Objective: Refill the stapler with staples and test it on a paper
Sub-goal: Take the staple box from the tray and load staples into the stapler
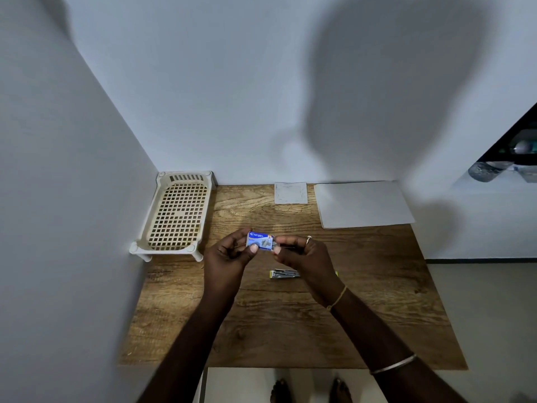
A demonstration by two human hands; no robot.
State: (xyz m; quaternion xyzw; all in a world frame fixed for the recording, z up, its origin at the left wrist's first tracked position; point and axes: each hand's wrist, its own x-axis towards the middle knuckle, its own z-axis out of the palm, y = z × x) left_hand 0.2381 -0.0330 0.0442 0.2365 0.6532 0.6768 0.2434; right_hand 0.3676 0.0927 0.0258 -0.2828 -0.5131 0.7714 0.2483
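Observation:
A small blue staple box (pixel 259 241) is held above the middle of the wooden table (pixel 290 330). My left hand (pixel 231 255) grips its left end between thumb and fingers. My right hand (pixel 302 255) pinches the box's right end, where a grey inner part shows. Below the hands, the stapler (pixel 283 274) lies flat on the table with its metal top showing and yellow ends; my right hand hides part of it. A large white paper sheet (pixel 363 203) lies at the back right of the table.
A cream plastic rack (pixel 174 213) with a grid top stands at the back left against the walls. A small square white paper (pixel 290 193) lies at the back centre. Walls close the left and back sides. Bare feet show below the table's front edge.

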